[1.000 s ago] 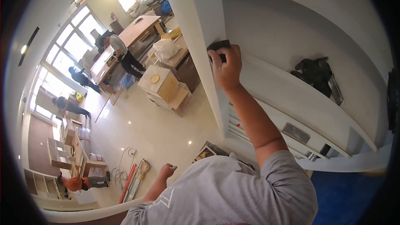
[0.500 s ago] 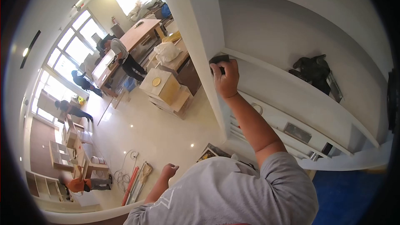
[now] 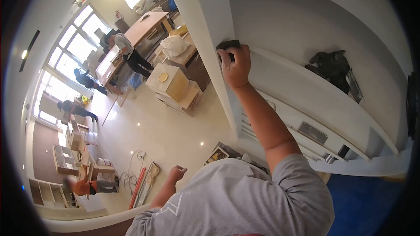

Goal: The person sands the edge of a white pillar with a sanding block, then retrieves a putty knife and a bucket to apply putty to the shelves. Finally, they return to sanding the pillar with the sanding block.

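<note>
- Right hand raised on an outstretched arm, fingers wrapped tight over a small dark sanding block.
- Block pressed into the inner corner between the white upright panel and the white shelf, at the shelf's near end.
- Left hand hanging low beside the grey shirt, fingers curled in loosely, seemingly empty, well apart from the block.
- Further along the same shelf, well apart from the block: a dark crumpled bundle, soft and shapeless, close against the back wall.
- Own forearm crossing in front of the shelf edge, hiding part of the flat white front below.
- On that front: a rectangular metal plate and narrow horizontal slots.
- Down on the glossy pale floor: stacked light wooden boxes, square-edged; a loose coil of cable; long red and pale pieces lying side by side.
- Far off by the bright windows: a long wooden table, other people bent over it.
</note>
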`<state>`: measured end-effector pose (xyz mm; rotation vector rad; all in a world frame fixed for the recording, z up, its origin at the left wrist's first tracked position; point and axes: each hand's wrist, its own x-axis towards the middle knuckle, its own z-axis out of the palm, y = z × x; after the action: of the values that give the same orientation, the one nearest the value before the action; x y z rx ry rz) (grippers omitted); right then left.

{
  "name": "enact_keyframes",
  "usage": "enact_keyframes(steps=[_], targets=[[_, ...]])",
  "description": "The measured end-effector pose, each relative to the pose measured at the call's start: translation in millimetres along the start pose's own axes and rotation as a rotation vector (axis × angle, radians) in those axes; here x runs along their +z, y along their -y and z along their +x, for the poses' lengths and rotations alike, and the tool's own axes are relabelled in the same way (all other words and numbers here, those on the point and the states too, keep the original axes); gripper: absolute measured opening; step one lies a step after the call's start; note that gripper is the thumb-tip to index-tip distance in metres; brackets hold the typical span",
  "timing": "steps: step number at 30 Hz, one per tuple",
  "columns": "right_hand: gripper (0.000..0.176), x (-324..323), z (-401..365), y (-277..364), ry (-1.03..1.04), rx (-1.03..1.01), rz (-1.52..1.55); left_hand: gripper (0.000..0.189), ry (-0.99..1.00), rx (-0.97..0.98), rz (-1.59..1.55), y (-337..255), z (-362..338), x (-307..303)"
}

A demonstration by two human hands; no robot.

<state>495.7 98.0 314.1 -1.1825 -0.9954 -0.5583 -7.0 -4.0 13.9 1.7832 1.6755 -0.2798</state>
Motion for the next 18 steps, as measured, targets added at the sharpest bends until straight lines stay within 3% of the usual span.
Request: enact_keyframes(steps=[5,9,13,18], targets=[[0.023,-1.0,-27.1,-14.2,0.014,0.043,0.037,0.049,-0.004,0.049,-0.007,-7.5,13.6,-2.0],[0.026,4.8,17.1,4.9,-0.062,-0.148,-0.011,0.05,0.003,0.019,-0.007,3.8,-4.3,5.6],[0.024,-3.2,-12.5,-8.0,0.055,-0.027,-0.018,0.05,-0.015,0.036,0.033,10.2,4.0,4.1],[0.025,3.2,7.9,-2.2,-0.041,-0.117,-0.027,0.051,0.009,0.018,0.021,11.1,2.3,6.1]])
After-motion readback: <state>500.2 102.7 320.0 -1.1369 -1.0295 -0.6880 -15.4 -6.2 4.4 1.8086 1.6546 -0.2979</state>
